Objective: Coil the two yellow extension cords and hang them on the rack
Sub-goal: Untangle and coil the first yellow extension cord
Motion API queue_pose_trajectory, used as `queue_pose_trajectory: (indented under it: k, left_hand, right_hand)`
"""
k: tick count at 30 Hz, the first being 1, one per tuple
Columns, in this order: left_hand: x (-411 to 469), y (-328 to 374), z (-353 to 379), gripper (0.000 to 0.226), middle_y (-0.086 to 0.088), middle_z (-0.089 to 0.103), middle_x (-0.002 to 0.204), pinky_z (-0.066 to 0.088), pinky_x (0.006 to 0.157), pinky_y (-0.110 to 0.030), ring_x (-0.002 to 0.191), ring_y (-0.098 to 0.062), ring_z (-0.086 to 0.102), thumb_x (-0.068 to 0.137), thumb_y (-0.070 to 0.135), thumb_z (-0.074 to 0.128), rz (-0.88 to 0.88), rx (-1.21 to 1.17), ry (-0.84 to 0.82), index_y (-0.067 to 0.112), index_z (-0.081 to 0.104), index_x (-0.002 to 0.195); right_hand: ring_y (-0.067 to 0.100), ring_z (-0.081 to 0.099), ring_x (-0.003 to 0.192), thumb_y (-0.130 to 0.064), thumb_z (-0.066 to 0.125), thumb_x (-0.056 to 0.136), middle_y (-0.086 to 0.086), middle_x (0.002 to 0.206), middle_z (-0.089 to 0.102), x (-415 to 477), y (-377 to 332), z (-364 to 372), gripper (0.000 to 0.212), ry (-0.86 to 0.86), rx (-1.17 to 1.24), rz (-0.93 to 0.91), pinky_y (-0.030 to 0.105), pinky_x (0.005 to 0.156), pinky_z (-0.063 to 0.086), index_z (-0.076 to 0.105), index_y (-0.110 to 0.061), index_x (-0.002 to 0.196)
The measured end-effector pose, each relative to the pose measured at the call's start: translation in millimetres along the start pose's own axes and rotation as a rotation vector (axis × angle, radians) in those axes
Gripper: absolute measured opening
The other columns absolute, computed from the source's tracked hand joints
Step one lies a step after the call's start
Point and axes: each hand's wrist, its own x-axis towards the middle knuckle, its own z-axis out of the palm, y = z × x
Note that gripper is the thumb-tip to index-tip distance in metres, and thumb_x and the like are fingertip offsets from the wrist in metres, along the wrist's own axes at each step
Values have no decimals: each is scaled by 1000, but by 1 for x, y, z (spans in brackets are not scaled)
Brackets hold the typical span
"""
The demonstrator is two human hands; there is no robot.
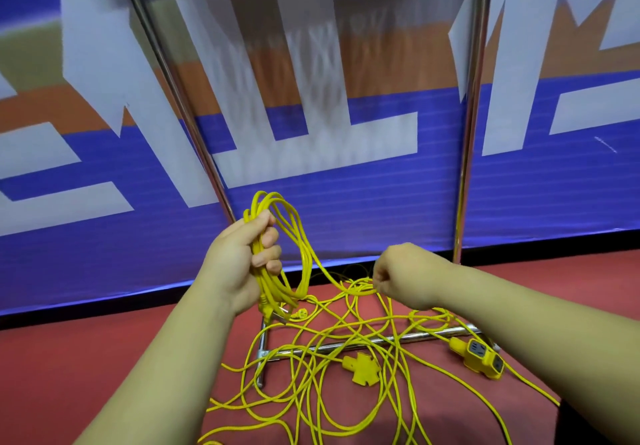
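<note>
Loops gather in the left hand (242,257), gripping the coil (291,237); the right hand (403,276) pinches loose cord (346,354) to feed it

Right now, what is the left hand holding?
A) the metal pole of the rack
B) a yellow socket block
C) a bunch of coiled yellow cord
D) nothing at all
C: the left hand has its fingers curled round several loops of yellow cord.
</note>
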Motion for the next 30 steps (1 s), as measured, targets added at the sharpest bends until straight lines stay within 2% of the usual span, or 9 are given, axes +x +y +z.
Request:
queue_pose_trajectory:
  k: [3, 6, 12, 15, 18, 21, 24, 27, 30]
  left_hand:
    - [-1, 0, 1, 13, 4, 41, 60, 34, 41, -18, 37, -3, 31, 98, 21, 53, 5, 11, -28, 18, 53, 86]
    - [-2, -6, 7, 16, 1, 47, 63, 42, 44, -22, 41, -8, 37, 101, 18, 49, 44, 73, -23, 16, 52, 86]
    - [-5, -33, 25, 13, -15, 63, 74, 58, 56, -34, 63, -28, 68, 104, 16, 47, 45, 373, -48, 5, 51, 96]
    - [-7, -41, 32, 11, -20, 66, 76, 56, 52, -31, 59, -29, 68, 105, 16, 44, -10, 466, -122, 6, 49, 104]
    - [-8, -42, 40, 14, -14, 61, 64, 49, 51, -30, 41, -19, 53, 106, 17, 43, 11, 518, -183, 4, 48, 103]
    - [-8, -31, 47, 13, -7, 48, 58, 39, 41, -23, 37, -10, 34, 104, 17, 45, 74, 382, -117, 14, 48, 92]
    - [-5, -10, 42, 18, -4, 46, 56, 35, 38, -20, 36, -6, 30, 104, 17, 45, 111, 189, -30, 18, 48, 86]
    - [-5, -4, 34, 15, -10, 56, 60, 42, 40, -23, 36, -10, 40, 104, 17, 45, 110, 208, -12, 15, 48, 90]
    - [-5, -11, 31, 10, -22, 72, 83, 59, 52, -33, 58, -26, 70, 104, 16, 45, 6, 278, -55, 11, 52, 99]
  right_hand:
    - [18, 65, 91, -21, 62, 87, -3, 98, 73, -9, -9, -11, 17, -60, 46, -142, 30, 81, 52, 75, -20, 98]
    - [12, 61, 94, -17, 65, 82, -8, 107, 69, -19, -15, -24, 31, -104, 49, -271, 27, 83, 49, 74, -27, 110]
    - [6, 61, 84, -16, 68, 85, -13, 91, 63, -29, -18, -44, 28, 138, 304, -478, 21, 77, 47, 76, -29, 108]
    - [3, 60, 76, -26, 78, 84, -16, 81, 66, -30, -10, -48, 13, 354, 447, -392, 17, 68, 44, 77, -29, 96]
    - [1, 54, 60, -30, 84, 77, -13, 68, 62, -26, -3, -48, 18, 446, 640, -242, 14, 59, 39, 69, -24, 84]
    - [10, 52, 56, -19, 76, 86, 1, 65, 59, -24, 12, -48, 16, 230, 825, -177, 27, 56, 42, 62, -13, 88]
    - [23, 60, 74, -2, 60, 96, 7, 75, 62, -24, 32, -47, 9, -9, 1076, -112, 31, 70, 45, 57, -10, 99]
    - [20, 62, 74, -1, 60, 95, 5, 77, 68, -23, 41, -52, 8, 67, 1133, -38, 32, 74, 50, 62, -8, 95]
    - [13, 63, 64, -12, 70, 91, -4, 69, 68, -24, 41, -59, 4, 281, 855, -42, 33, 66, 54, 72, -16, 90]
